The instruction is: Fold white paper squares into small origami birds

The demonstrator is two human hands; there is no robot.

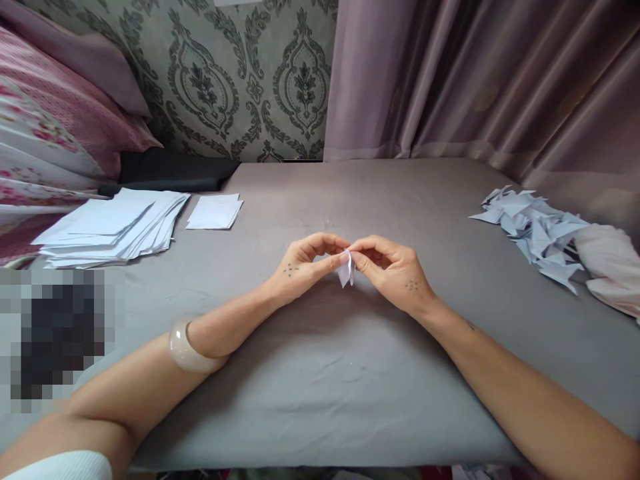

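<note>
A small folded piece of white paper (345,272) is held up over the middle of the grey-covered table. My left hand (306,265) pinches it from the left between thumb and fingertips. From the right, my right hand (393,270) grips the same paper, its fingertips almost meeting those of the left. Pointed folds hang down below the fingers; the upper part is mostly hidden behind them. A pale bangle (193,350) sits on my left forearm.
Stacked white paper sheets (115,223) lie at the left, with a smaller pile of paper squares (215,212) beside them. Folded paper shapes (537,230) are heaped at the right, against a pale cloth (610,267). Black fabric (175,170) lies at the back left.
</note>
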